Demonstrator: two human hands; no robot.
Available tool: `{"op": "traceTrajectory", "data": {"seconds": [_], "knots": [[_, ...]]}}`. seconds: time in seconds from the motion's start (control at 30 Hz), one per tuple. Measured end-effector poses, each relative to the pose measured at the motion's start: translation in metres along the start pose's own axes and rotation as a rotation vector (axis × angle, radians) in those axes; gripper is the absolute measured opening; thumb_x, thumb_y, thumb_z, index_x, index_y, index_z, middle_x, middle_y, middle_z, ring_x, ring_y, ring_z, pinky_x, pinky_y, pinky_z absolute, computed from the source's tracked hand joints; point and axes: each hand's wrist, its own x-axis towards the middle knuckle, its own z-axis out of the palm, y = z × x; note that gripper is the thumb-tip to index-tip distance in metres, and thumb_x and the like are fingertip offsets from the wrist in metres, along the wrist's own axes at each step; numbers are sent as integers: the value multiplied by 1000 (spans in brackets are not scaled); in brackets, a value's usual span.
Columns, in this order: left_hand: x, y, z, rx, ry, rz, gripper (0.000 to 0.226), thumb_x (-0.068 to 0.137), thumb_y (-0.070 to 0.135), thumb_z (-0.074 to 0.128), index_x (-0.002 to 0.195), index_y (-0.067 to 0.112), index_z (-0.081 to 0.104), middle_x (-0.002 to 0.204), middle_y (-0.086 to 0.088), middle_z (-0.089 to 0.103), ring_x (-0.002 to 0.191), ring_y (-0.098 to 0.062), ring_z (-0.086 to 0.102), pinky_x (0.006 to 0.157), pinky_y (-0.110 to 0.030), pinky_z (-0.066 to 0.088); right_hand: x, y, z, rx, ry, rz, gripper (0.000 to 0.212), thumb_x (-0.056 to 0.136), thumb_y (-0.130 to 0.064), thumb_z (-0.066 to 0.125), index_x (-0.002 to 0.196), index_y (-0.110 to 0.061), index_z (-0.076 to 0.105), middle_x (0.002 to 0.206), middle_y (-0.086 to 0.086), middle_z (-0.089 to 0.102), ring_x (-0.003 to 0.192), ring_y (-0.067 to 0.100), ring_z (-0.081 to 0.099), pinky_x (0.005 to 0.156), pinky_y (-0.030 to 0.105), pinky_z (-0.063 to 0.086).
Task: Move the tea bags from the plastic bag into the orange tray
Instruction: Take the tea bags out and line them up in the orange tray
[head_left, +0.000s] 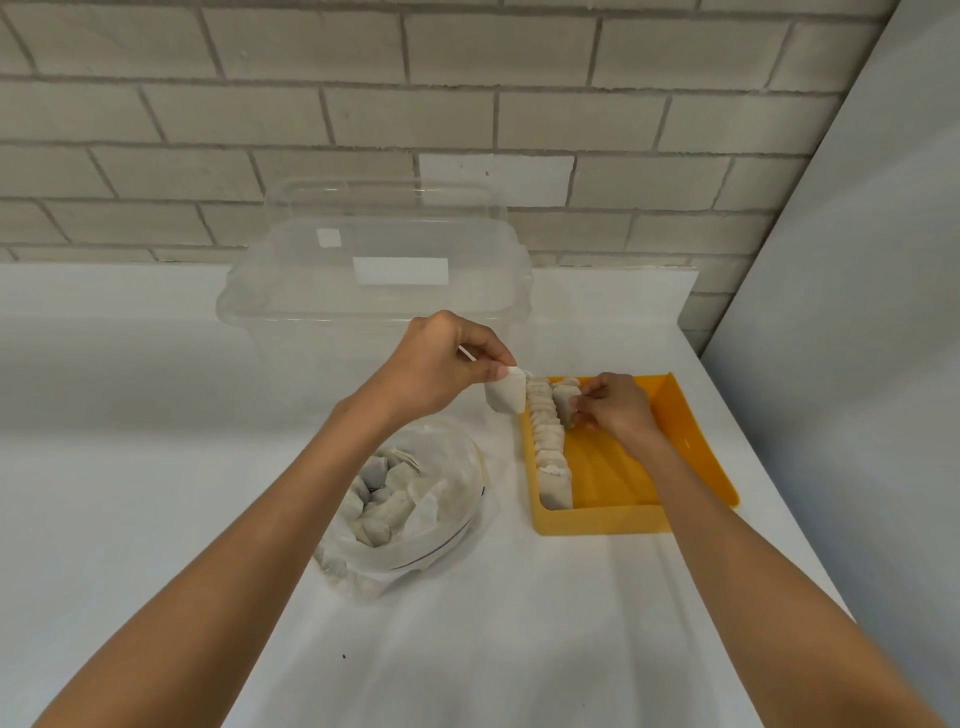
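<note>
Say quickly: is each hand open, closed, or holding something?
Left hand: pinches a loose tea bag.
Right hand: pinches a tea bag in the orange tray.

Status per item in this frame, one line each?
left hand: pinches tea bag
tea bag: in the air beside orange tray, not yet placed
right hand: pinches second row inside the tray
orange tray: left row full, second row started
plastic bag: open, bags still inside
clear bin: lid state unclear
</note>
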Motion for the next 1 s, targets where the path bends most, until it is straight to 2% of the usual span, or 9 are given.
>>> {"op": "traceTrajectory", "data": {"seconds": [0.1, 0.2, 0.27, 0.37, 0.5, 0.6, 0.7, 0.83, 1.0], "knots": [[4, 3, 8, 2, -30, 17, 9, 82, 14, 73, 88, 18, 77, 78, 11, 70, 66, 7, 57, 67, -1, 40, -1, 0, -1, -42, 27, -48, 14, 84, -3, 69, 93, -3, 59, 78, 16, 70, 67, 30, 67, 63, 34, 55], [17, 11, 21, 17, -66, 61, 9, 83, 13, 72, 89, 16, 77, 76, 16, 66, 70, 4, 57, 67, -3, 41, -1, 1, -9, -108, 22, -69, 15, 84, -5, 70, 94, -4, 59, 79, 8, 65, 62, 22, 63, 63, 32, 56], [31, 16, 35, 31, -96, 94, 9, 83, 12, 71, 90, 15, 77, 82, 10, 69, 73, 2, 58, 70, -5, 43, -1, 2, -17, -158, 28, -90, 14, 82, -3, 69, 94, -5, 61, 85, 11, 67, 62, 22, 62, 66, 36, 57], [55, 17, 63, 68, -144, 84, 11, 84, 10, 71, 93, 13, 76, 94, 0, 73, 87, -9, 65, 81, -21, 51, -3, 3, -30, -188, 47, -122, 15, 81, 0, 65, 93, -7, 64, 86, 15, 70, 66, 22, 63, 68, 34, 55], [77, 10, 97, 131, -205, 42, 14, 85, 7, 69, 98, 8, 74, 103, -7, 71, 96, -18, 65, 84, -23, 50, -6, 3, -43, -200, 83, -151, 16, 81, 1, 61, 90, -11, 64, 79, 8, 69, 75, 24, 66, 87, 41, 53], [85, 3, 114, 150, -252, -11, 14, 85, 7, 69, 98, 8, 74, 107, -9, 69, 98, -22, 65, 91, -33, 53, -10, 3, -48, -201, 61, -147, 18, 84, 3, 61, 92, -13, 63, 91, 12, 69, 77, 23, 66, 79, 36, 56], [90, -6, 120, 216, -254, -49, 12, 86, 11, 68, 97, 12, 73, 109, -6, 68, 98, -22, 65, 91, -39, 53, -12, 4, -45, -239, -3, -141, 19, 84, 2, 59, 97, -11, 64, 89, 12, 70, 71, 15, 62, 65, 22, 50], [94, -20, 121, 363, -192, -55, 11, 89, 15, 64, 97, 18, 70, 114, -2, 64, 101, -22, 62, 89, -37, 50, -13, 5, -36, -258, -42, -124, 20, 86, 0, 58, 101, -10, 67, 90, 12, 70, 80, 22, 65, 65, 26, 48], [93, -21, 127, 462, -134, -2, 14, 93, 14, 56, 101, 18, 67, 114, -3, 63, 103, -24, 59, 87, -34, 43, -15, 6, -31, -246, -57, -135, 18, 86, -2, 58, 99, -12, 67, 87, 5, 67, 75, 15, 61, 55, 15, 40]]}}
